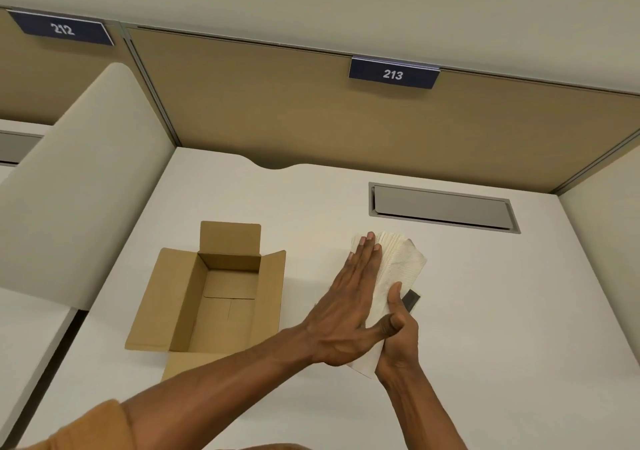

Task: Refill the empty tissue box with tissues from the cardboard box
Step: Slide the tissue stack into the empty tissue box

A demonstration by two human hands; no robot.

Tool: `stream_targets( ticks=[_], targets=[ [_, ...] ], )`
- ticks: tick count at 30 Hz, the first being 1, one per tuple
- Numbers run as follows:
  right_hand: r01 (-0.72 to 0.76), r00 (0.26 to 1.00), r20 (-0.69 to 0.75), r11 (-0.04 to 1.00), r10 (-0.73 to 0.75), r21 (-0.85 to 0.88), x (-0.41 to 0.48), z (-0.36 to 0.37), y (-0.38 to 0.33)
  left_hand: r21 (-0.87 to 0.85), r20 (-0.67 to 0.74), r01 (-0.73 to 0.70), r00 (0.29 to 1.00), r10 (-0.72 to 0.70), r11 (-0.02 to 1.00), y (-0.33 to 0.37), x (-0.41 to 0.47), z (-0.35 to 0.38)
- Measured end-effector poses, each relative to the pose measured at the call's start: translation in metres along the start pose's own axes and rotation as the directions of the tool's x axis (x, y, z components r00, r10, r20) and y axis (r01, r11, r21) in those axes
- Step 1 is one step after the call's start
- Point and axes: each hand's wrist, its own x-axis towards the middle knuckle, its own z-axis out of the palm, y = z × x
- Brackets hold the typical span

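A brown cardboard box (211,297) lies open on the white desk, flaps spread, its inside bare. To its right a stack of white tissues (398,269) covers a dark tissue box (411,300), of which only a corner and a far edge show. My left hand (346,300) lies flat on the stack's left side, fingers straight and together. My right hand (396,337) grips the near end of the tissues, thumb on top.
A grey cable hatch (443,207) is set into the desk (502,311) behind the tissues. Tan partition panels with number plates 212 (62,28) and 213 (393,73) close off the back. A cream divider (79,186) stands on the left.
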Motion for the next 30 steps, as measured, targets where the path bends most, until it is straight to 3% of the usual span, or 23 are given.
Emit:
stream_targets(
  ticks=[3, 7, 10, 14, 21, 27, 30],
  targets=[
    [-0.013, 0.999, -0.042, 0.999, 0.014, 0.035, -0.001, 0.001, -0.002, -0.052, -0.036, 0.147, 0.988, -0.149, 0.988, 0.002, 0.000, 0.003],
    [-0.048, 0.999, 0.022, 0.995, 0.047, 0.082, 0.002, -0.009, -0.006, -0.111, 0.071, 0.440, 0.898, -0.434, 0.891, -0.005, -0.008, 0.010],
    [-0.088, 0.992, 0.102, 0.993, 0.080, 0.078, 0.007, -0.028, -0.007, -0.177, 0.079, 0.520, 0.854, -0.514, 0.836, -0.018, -0.018, 0.016],
    [-0.088, 0.995, 0.051, 0.996, 0.087, 0.033, 0.013, -0.061, -0.004, -0.247, 0.093, 0.584, 0.808, -0.581, 0.773, -0.036, -0.027, 0.027],
    [-0.075, 0.992, -0.104, 0.993, 0.065, -0.088, 0.028, -0.106, 0.003, -0.290, 0.158, 0.632, 0.772, -0.615, 0.719, -0.057, -0.020, 0.040],
    [-0.104, 0.978, -0.196, 0.985, 0.076, -0.138, 0.047, -0.132, 0.002, 0.019, -0.156, 0.551, 0.826, -0.542, 0.834, -0.077, 0.000, 0.040],
    [-0.144, 0.967, -0.236, 0.971, 0.098, -0.188, 0.060, -0.138, 0.004, 0.193, -0.229, 0.491, 0.864, -0.448, 0.849, -0.092, 0.011, 0.042]
  ],
)
